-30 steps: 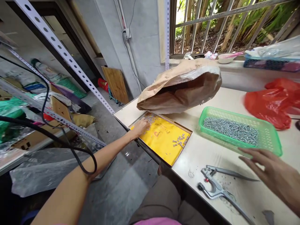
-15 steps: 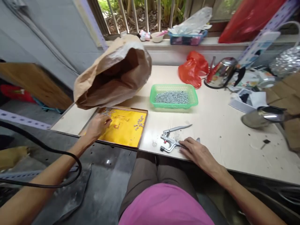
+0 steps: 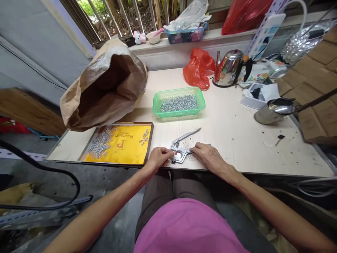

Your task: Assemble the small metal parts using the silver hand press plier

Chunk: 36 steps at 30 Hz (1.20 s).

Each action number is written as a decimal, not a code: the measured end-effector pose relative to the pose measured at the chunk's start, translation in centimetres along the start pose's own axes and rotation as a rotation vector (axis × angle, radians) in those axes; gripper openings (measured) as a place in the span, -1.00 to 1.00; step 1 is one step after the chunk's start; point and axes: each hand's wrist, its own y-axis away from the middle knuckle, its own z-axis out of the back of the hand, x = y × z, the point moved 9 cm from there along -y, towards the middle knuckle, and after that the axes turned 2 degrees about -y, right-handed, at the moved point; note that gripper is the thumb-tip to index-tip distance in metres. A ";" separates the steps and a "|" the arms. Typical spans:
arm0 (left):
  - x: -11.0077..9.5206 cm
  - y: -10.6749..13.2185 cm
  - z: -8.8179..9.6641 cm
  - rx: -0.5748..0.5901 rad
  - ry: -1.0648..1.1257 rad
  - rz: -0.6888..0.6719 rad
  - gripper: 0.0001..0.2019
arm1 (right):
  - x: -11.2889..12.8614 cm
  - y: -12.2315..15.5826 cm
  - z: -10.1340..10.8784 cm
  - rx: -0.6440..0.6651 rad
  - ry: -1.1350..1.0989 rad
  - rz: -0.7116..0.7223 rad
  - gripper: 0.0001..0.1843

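Note:
Silver hand pliers (image 3: 181, 147) lie at the near edge of the pale table (image 3: 231, 119). My left hand (image 3: 157, 159) is pinched at the pliers' head, fingers curled on something too small to make out. My right hand (image 3: 206, 156) rests on the lower handle, fingers closed over it. To the left lies a yellow tray (image 3: 126, 144) with a heap of small metal pieces (image 3: 101, 142) at its left end and a few at its right. A green basket (image 3: 179, 102) behind the pliers holds several more metal pieces.
A big open brown paper sack (image 3: 105, 88) lies at the table's back left. A red plastic bag (image 3: 197, 68), a steel kettle (image 3: 230, 68), a metal cup (image 3: 273, 110) and cardboard (image 3: 313, 102) stand to the right. A black cable (image 3: 52, 175) loops at the left.
My left hand left the heap in the yellow tray and came to the pliers' head. My right hand slid onto the pliers' handle. The view swung right and centred on the table.

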 end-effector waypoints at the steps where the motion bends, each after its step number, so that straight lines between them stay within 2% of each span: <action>1: 0.0 -0.1 -0.2 0.003 -0.015 0.013 -0.76 | -0.1 -0.1 0.0 -0.003 0.008 0.001 -0.73; 6: -0.1 -0.3 -0.9 0.035 -0.094 0.059 -0.76 | -0.2 0.0 0.3 -0.025 0.001 -0.015 -0.70; 11: -0.4 -0.6 -1.2 0.055 -0.213 0.035 -0.75 | -0.1 0.2 0.2 -0.054 -0.012 -0.013 -0.72; 17: 0.1 -1.2 -1.8 0.197 -0.238 0.138 -0.69 | -0.3 0.2 -0.1 -0.100 0.006 -0.003 -0.72; 21: 0.1 -1.7 -1.9 0.228 -0.288 0.161 -0.69 | -0.4 0.2 -0.1 -0.126 0.014 0.002 -0.71; 28: 0.6 -1.9 -2.3 0.310 -0.377 0.156 -0.71 | -0.2 0.2 0.1 -0.040 0.005 -0.006 -0.74; 31: 0.6 -1.9 -2.4 0.328 -0.394 0.107 -0.66 | -0.7 0.0 1.2 -0.009 -0.053 0.027 -0.76; 32: 0.6 -1.8 -2.4 0.318 -0.389 0.089 -0.66 | -1.0 -0.3 1.8 -0.015 -0.064 0.043 -0.67; 35: 0.7 -1.4 -2.4 0.285 -0.395 0.067 -0.67 | -1.4 -1.7 3.6 -0.042 -0.029 0.074 -0.23; 36: 0.6 -1.3 -2.2 0.256 -0.422 0.055 -0.67 | -0.9 -2.4 4.1 -0.038 0.004 0.114 -0.17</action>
